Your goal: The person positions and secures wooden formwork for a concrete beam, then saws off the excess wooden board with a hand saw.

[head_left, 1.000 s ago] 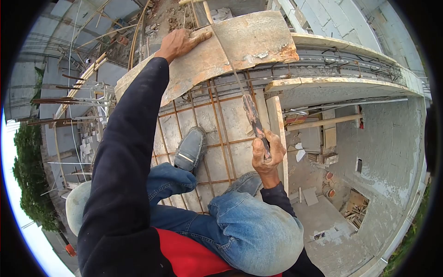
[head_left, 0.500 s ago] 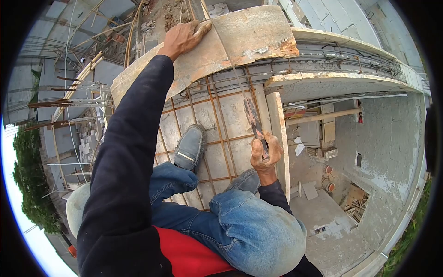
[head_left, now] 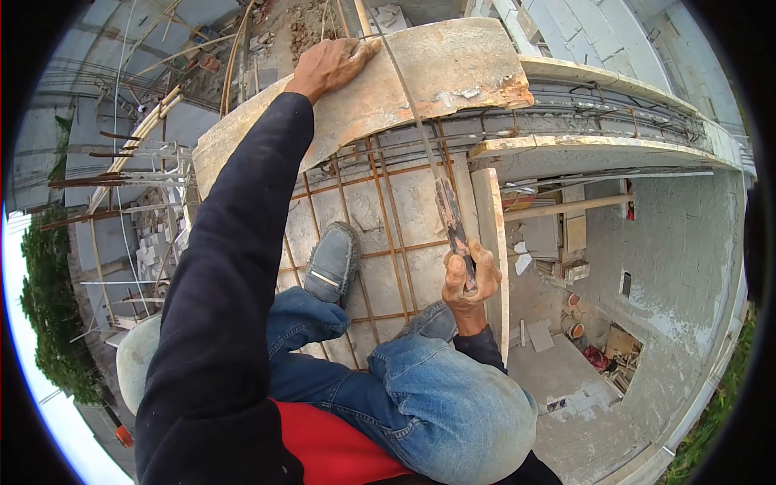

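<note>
A long, weathered wooden board (head_left: 453, 61) lies across the rebar in front of me. My left hand (head_left: 330, 68) bears down on it, its fingers bent over the far edge and the thumb near a thin blade. That blade belongs to what looks like a handsaw (head_left: 449, 212), seen almost edge-on and slanting across the board. Around its dark, pink-smeared handle my right hand (head_left: 471, 279) is closed. Rusty rebar (head_left: 393, 222) forms a grid beneath the tool, with my shoe (head_left: 332, 263) standing among the bars.
A narrow upright plank (head_left: 490, 242) borders the rebar on the right. Beyond it, the drop opens onto a lower room with a concrete floor (head_left: 558, 376), a grey wall (head_left: 687, 259) and scrap wood. Bamboo poles (head_left: 145, 133) and protruding steel bars are at left.
The view has shifted slightly, so board, hands and saw appear a little lower and to the right. Both hands keep their holds. Something red now shows in the lower room.
</note>
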A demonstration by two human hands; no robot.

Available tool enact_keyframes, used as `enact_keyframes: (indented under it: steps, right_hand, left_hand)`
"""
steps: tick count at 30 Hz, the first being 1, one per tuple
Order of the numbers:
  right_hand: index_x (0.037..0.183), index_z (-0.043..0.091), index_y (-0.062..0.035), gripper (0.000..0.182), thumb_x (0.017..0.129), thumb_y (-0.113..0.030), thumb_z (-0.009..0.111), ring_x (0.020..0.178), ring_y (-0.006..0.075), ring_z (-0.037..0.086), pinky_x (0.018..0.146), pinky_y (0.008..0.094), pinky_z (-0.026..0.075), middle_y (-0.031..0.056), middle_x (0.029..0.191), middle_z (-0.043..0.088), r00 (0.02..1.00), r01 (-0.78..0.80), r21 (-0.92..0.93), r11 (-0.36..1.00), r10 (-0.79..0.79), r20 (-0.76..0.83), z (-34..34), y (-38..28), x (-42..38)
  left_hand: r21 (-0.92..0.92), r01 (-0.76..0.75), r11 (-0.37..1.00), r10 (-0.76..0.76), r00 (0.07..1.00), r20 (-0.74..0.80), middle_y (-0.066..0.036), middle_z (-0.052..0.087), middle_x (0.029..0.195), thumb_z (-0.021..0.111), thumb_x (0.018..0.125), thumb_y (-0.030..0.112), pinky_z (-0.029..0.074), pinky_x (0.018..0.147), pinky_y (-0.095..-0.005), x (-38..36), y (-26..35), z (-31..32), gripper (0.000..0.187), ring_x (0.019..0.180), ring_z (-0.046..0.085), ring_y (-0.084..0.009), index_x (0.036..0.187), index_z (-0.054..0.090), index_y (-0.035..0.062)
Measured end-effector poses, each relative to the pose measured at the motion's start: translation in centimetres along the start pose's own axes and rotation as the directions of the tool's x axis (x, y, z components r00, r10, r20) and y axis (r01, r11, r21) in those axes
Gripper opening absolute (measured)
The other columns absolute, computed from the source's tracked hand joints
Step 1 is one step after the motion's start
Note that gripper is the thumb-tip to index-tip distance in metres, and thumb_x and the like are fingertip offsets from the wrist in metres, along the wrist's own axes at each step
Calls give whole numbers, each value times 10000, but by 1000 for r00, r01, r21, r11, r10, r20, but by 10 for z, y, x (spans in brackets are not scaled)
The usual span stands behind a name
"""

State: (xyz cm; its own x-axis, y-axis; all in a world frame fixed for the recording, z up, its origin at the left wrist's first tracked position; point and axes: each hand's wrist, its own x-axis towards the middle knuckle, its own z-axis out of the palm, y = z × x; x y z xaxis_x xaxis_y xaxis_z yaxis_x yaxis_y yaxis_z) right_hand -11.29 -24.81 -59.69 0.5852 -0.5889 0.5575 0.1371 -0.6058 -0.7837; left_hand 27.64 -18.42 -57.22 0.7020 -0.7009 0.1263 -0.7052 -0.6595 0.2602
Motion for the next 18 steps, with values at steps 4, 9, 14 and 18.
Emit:
enact_keyframes:
  steps: [4, 9, 14, 18]
  right_hand:
    - [965, 586, 103, 357, 893, -247, 585, 515, 166, 585, 487, 289, 468, 98, 603, 578, 1000, -13, -31, 999, 14, 9, -3, -4, -1]
    - [961, 586, 98, 346, 889, -240, 591, 511, 171, 580, 481, 300, 463, 101, 607, 575, 999, -38, -50, 998, 39, 20, -9, -13, -1]
    - [964, 589, 93, 355, 887, -254, 594, 513, 171, 579, 482, 301, 458, 101, 614, 577, 999, -40, -37, 999, 40, 0, -12, -15, -3]
    - [969, 591, 94, 364, 889, -261, 593, 501, 174, 568, 473, 299, 449, 100, 615, 577, 999, -36, -66, 997, 35, -13, -14, -18, -3]
  left_hand:
    - [61, 27, 998, -32, 997, 74, -225, 687, 979, 386, 947, 586, 517, 786, -449, 2, 1, -3, 616, 893, 663, -378, 1174, 668, 89]
    - [24, 59, 998, -61, 992, 113, -226, 691, 966, 380, 946, 601, 515, 791, -443, 4, 1, -3, 642, 886, 668, -371, 1173, 667, 74]
    - [-42, 8, 999, -7, 999, 37, -248, 686, 847, 363, 922, 669, 532, 758, -461, 3, -2, 2, 759, 818, 682, -374, 964, 710, -5]
    - [-113, 81, 990, -68, 991, 116, -247, 686, 832, 359, 926, 665, 528, 752, -464, 5, 2, -2, 752, 810, 682, -372, 935, 721, 5]
